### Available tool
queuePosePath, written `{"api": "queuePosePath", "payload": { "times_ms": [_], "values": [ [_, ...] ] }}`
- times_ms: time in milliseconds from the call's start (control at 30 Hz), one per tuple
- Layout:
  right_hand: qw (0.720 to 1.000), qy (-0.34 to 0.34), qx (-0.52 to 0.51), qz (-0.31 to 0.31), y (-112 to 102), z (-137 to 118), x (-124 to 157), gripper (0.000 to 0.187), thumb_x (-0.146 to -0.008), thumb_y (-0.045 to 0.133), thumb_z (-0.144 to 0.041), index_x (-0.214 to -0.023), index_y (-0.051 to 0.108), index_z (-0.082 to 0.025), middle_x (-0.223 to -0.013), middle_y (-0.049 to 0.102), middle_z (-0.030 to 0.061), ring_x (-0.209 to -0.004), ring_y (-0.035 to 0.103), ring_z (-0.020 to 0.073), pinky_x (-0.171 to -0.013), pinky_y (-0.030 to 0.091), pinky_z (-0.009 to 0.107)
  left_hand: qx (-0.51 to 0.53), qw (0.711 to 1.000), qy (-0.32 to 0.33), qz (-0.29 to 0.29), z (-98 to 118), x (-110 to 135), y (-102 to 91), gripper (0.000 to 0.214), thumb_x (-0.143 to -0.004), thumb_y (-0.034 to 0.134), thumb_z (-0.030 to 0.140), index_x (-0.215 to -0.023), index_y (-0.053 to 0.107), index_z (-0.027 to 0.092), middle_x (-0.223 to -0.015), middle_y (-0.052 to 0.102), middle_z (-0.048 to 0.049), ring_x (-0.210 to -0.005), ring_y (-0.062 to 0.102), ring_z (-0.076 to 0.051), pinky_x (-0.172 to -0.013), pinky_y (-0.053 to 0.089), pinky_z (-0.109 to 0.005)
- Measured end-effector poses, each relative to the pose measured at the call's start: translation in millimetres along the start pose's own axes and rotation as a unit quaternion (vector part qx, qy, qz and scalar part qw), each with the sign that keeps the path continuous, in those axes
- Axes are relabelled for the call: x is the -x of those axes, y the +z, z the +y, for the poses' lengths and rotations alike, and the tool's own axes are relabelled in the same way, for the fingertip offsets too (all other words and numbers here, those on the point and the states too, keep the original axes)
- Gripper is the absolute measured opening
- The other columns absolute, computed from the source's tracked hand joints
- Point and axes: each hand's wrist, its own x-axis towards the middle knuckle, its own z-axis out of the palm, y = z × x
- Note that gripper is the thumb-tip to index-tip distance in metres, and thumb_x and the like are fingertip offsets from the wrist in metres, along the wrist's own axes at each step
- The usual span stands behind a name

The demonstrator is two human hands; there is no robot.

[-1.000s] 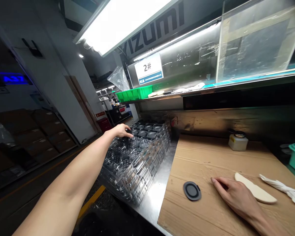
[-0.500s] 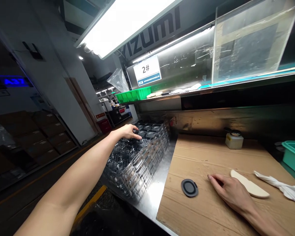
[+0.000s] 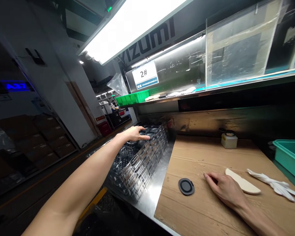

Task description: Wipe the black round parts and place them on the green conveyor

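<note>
Farther across the stacked trays [image 3: 137,164] now, left hand [image 3: 135,133] covers a tray disc [image 3: 147,135], grip unclear; right hand [image 3: 223,187] lies flat and empty on the counter [image 3: 199,154], loose disc [image 3: 186,186] just left of it.

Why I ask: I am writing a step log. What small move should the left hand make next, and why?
Probably close the left hand on one black round part in the top clear tray and lift it. The hand lies over the stack's far row, fingertips at those parts, no firm grip visible; the right hand rests open on the cardboard beside a black disc.
</note>
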Motion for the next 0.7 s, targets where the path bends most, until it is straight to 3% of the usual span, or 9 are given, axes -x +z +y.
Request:
{"api": "queuePosePath", "payload": {
  "times_ms": [200,300,367,467,600,700],
  "values": [
    [1.0,0.008,0.01,-0.007,-1,-2,-1,0.041,-0.092,0.035,-0.048,-0.078,0.066,-0.025,-0.072,0.069,0.0019,-0.069,0.064,0.0195,-0.062,0.038,0.028,0.001,0.996,0.068,0.056,41,14,-4.1,0.068,-0.077,0.048,0.069,-0.126,0.057,0.023,-0.124,0.063,-0.0097,-0.108,0.06,-0.026,-0.087,0.045,-0.031],
    [1.0,0.004,0.006,0.002,-4,-5,-1,0.04,-0.093,0.036,-0.045,-0.075,0.065,-0.024,-0.07,0.068,0.0014,-0.067,0.063,0.0175,-0.06,0.034,0.027,0.038,0.989,0.137,0.051,78,30,14.6,0.059,-0.08,0.051,0.062,-0.124,0.058,0.025,-0.117,0.067,-0.0069,-0.102,0.063,-0.024,-0.084,0.048,-0.031],
    [1.0,0.0,0.007,0.01,-7,-8,-1,0.039,-0.093,0.036,-0.042,-0.073,0.064,-0.023,-0.068,0.067,0.001,-0.065,0.061,0.0159,-0.06,0.033,0.026,0.094,0.978,0.182,0.039,104,45,40.6,0.057,-0.081,0.051,0.06,-0.126,0.057,0.026,-0.121,0.065,-0.0052,-0.105,0.062,-0.023,-0.088,0.047,-0.031],
    [0.999,0.005,0.029,0.021,-12,-13,-2,0.039,-0.094,0.036,-0.038,-0.072,0.063,-0.022,-0.068,0.066,0.0009,-0.064,0.06,0.0142,-0.061,0.032,0.025,0.177,0.96,0.217,0.017,136,67,96.2,0.058,-0.08,0.055,0.057,-0.129,0.054,0.026,-0.132,0.058,-0.004,-0.118,0.055,-0.022,-0.101,0.041,-0.032],
    [0.996,0.036,0.08,0.034,-27,-18,-5,0.037,-0.094,0.035,-0.036,-0.075,0.063,-0.022,-0.076,0.067,0.0023,-0.073,0.06,0.0151,-0.066,0.034,0.026,0.18,0.967,0.182,-0.001,162,80,172.3,0.067,-0.077,0.058,0.056,-0.136,0.047,0.026,-0.144,0.045,-0.0069,-0.133,0.04,-0.026,-0.11,0.03,-0.039],
    [0.984,0.083,0.147,0.058,-44,-11,-7,0.025,-0.087,0.047,-0.038,-0.091,0.064,-0.021,-0.097,0.064,0.0089,-0.097,0.056,0.0242,-0.081,0.037,0.033,0.114,0.983,0.142,-0.021,170,76,205.4,0.085,-0.064,0.069,0.057,-0.14,0.041,0.032,-0.151,0.034,-0.0055,-0.139,0.028,-0.032,-0.111,0.025,-0.048]
  ]
}}
